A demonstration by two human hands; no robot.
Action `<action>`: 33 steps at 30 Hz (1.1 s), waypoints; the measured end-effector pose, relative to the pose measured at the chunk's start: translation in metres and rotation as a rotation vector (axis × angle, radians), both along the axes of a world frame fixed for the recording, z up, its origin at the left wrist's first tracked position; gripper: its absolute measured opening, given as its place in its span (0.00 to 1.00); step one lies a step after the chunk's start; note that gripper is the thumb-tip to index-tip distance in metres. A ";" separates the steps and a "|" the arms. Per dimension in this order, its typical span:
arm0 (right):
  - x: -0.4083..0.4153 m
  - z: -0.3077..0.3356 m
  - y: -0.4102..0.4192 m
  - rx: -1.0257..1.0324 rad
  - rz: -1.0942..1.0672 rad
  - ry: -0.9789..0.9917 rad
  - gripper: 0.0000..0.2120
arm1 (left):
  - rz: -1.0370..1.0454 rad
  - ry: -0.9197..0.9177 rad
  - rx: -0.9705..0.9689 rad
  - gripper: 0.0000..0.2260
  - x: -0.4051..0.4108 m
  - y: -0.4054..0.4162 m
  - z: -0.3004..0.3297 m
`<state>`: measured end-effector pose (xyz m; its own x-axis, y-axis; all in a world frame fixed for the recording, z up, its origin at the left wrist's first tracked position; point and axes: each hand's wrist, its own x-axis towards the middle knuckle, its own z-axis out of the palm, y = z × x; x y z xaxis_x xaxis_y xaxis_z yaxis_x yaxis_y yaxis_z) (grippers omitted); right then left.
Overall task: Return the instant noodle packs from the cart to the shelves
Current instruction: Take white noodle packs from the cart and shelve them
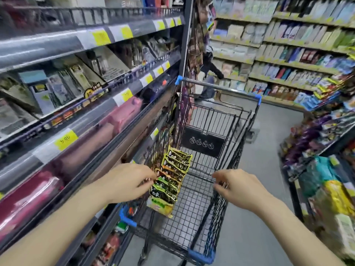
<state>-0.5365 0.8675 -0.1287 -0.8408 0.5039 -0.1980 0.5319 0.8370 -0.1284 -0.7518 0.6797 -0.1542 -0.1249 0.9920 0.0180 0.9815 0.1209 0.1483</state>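
Observation:
A black wire shopping cart (226, 120) with blue corner guards stands in the aisle ahead of me. Inside, along its left wall, several instant noodle packs (172, 175) in green, yellow and orange stand in a row. My left hand (126, 181) reaches over the cart's left rim, its fingertips touching the nearest packs. My right hand (238, 187) hovers over the cart's right side, fingers loosely curled near the wire wall; whether it grips the wire is unclear. The shelves (80, 104) on my left carry packaged goods behind yellow price tags.
More stocked shelves (288, 60) line the far wall, and a snack rack (326, 135) crowds the right side. A person (209, 77) crouches beyond the cart by the far shelves. Grey floor (265, 169) runs along the cart's right side.

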 end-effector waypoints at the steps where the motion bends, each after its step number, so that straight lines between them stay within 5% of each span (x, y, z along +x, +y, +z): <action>1: -0.013 -0.010 0.005 -0.011 0.004 -0.015 0.18 | -0.004 -0.005 -0.005 0.31 -0.012 0.005 -0.009; 10: -0.100 -0.120 0.044 -0.152 -0.034 -0.105 0.18 | -0.051 -0.040 -0.112 0.10 -0.092 0.044 -0.094; 16: -0.127 -0.215 0.062 -0.207 -0.071 -0.181 0.15 | -0.089 -0.081 -0.120 0.24 -0.107 0.064 -0.162; 23: -0.148 -0.337 0.052 -0.276 -0.123 -0.236 0.19 | -0.152 -0.068 -0.193 0.15 -0.105 0.067 -0.233; 33: -0.166 -0.412 0.028 -0.353 -0.279 -0.079 0.27 | -0.097 -0.081 -0.118 0.15 -0.114 0.040 -0.284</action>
